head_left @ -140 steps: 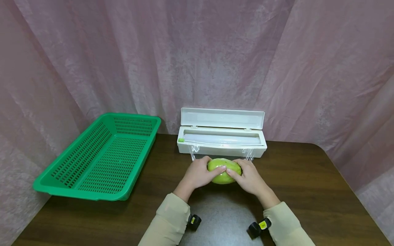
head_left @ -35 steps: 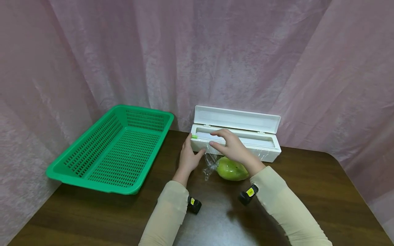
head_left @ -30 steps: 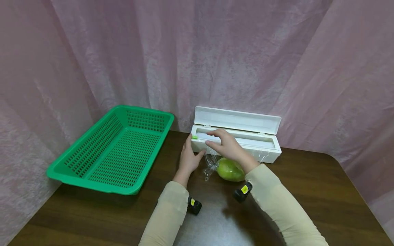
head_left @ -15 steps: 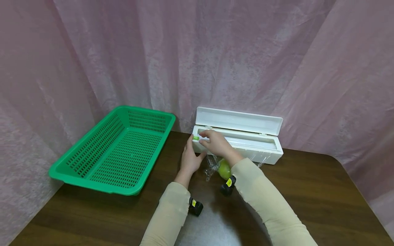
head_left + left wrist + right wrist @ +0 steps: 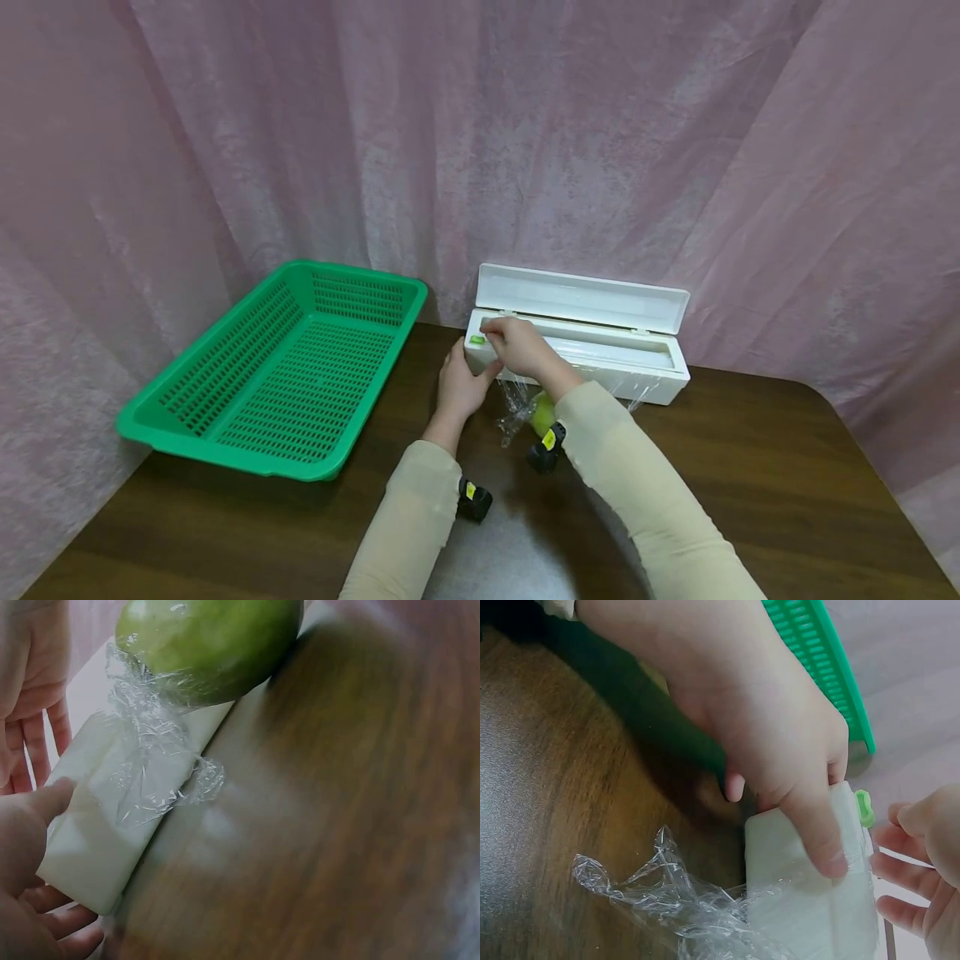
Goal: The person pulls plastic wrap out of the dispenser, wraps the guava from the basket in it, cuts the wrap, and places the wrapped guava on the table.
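A white cling film dispenser box stands with its lid raised. My left hand grips its left end, thumb on the front face and fingers round the side. Over that same end, my right hand has its thumb and index finger drawn close together beside the green slide cutter. In the right wrist view a small gap shows between those fingertips and the slide cutter. A green oval fruit lies wrapped in front of the box, mostly hidden by the right arm in the head view. Crumpled cling film trails from it.
A green perforated plastic basket sits on the left of the brown wooden table. Pink curtains hang behind and at both sides. The white lid leans back near the rear curtain.
Both hands earlier held the fruit; it now lies on the table. My right hand has moved left along the box to the slide cutter and its fingers have drawn together. The left hand stays.
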`<act>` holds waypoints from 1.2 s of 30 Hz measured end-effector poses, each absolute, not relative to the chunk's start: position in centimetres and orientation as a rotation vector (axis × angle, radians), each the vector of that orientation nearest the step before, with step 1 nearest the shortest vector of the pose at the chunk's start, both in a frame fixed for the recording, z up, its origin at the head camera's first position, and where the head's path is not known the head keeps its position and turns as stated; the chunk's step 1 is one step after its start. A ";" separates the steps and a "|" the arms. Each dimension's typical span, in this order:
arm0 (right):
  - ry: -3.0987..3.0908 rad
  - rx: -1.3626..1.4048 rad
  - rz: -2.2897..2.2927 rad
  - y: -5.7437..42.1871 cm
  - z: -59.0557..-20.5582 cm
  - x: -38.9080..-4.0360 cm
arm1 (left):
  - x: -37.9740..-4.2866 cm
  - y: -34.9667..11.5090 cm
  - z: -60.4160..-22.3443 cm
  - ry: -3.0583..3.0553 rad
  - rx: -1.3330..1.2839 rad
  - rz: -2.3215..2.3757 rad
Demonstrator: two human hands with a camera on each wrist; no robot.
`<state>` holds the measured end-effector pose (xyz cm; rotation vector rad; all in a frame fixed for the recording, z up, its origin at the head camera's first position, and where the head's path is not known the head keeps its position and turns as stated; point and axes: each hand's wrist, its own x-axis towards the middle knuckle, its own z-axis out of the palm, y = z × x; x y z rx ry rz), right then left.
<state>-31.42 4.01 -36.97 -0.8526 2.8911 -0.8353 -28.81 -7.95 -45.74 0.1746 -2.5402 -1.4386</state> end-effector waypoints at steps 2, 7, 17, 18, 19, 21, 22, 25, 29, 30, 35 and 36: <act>2.873 -0.849 -0.836 3.9 -36.8 -31.3 | -28.9 -8.0 -45.8 -2.538 0.188 -1.421; 2.844 -0.823 -0.828 3.7 -36.9 -31.2 | -28.9 -7.9 -45.9 -2.551 0.242 -1.394; 2.941 -0.772 -0.780 3.0 -37.9 -31.3 | -28.6 -7.6 -46.0 -2.572 0.313 -1.352; 2.948 -0.760 -0.782 3.0 -37.9 -31.3 | -28.6 -7.6 -46.1 -2.567 0.308 -1.346; 2.958 -0.756 -0.779 3.0 -37.9 -31.3 | -28.6 -7.6 -46.1 -2.563 0.304 -1.341; 2.977 -0.754 -0.773 3.0 -38.0 -31.2 | -28.6 -7.5 -46.0 -2.559 0.302 -1.338; 2.984 -0.755 -0.768 3.0 -38.0 -31.2 | -28.6 -7.5 -46.0 -2.559 0.303 -1.336; 3.000 -0.753 -0.747 3.1 -38.1 -31.3 | -28.6 -7.5 -46.0 -2.565 0.306 -1.341; 3.002 -0.739 -0.742 3.3 -38.2 -31.4 | -28.6 -7.7 -45.8 -2.572 0.312 -1.350; 3.005 -0.739 -0.739 3.4 -38.2 -31.4 | -28.6 -7.7 -45.8 -2.572 0.315 -1.351; 3.010 -0.726 -0.718 3.6 -38.1 -31.5 | -28.6 -7.8 -45.9 -2.563 0.325 -1.362; 3.008 -0.720 -0.714 3.6 -38.1 -31.5 | -28.6 -7.9 -46.0 -2.558 0.326 -1.365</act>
